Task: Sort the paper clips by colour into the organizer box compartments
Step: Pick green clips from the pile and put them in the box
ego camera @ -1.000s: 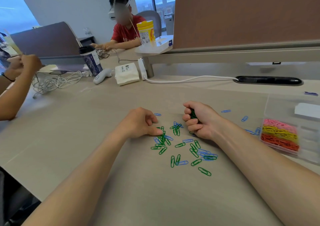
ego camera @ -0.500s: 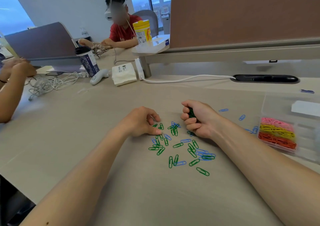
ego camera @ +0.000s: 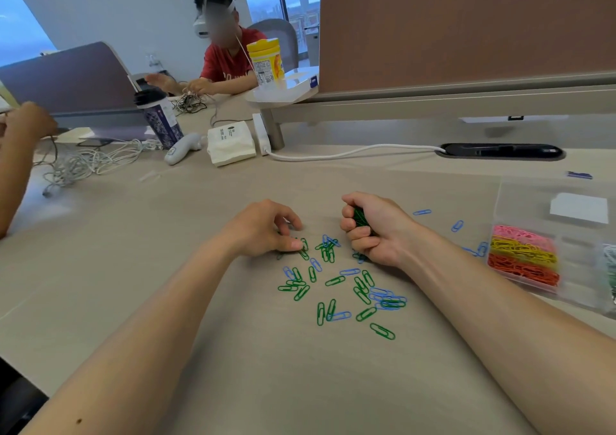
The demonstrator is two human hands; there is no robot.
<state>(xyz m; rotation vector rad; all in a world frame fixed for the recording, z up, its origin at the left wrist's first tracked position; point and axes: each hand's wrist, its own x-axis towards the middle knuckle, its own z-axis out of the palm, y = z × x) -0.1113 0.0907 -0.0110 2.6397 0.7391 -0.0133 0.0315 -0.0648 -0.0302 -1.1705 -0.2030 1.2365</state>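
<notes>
Green and blue paper clips [ego camera: 343, 288] lie scattered on the beige table between my arms. My left hand [ego camera: 263, 229] is curled over the pile's left edge, thumb and fingertips pinching a green clip [ego camera: 304, 244]. My right hand [ego camera: 373, 226] is a fist gripping a bunch of green clips [ego camera: 360, 217], resting on the table at the pile's right. The clear organizer box [ego camera: 520, 201] stands at the right with pink [ego camera: 520, 234], yellow [ego camera: 523, 248] and orange [ego camera: 523, 268] clips in separate compartments. A few blue clips [ego camera: 457, 225] lie between my right hand and the box.
A white cable [ego camera: 350, 153] runs across the table behind the pile. A tissue pack [ego camera: 230, 143], a white controller [ego camera: 181, 148], a dark cup [ego camera: 160, 118] and tangled cords [ego camera: 90, 161] sit at the back left, where two other people work. A desk divider [ego camera: 466, 31] stands behind.
My left hand shifted slightly back and left on the pile, its fingers now closing on a green clip. My right fist has stayed put with its bunch of green clips.
</notes>
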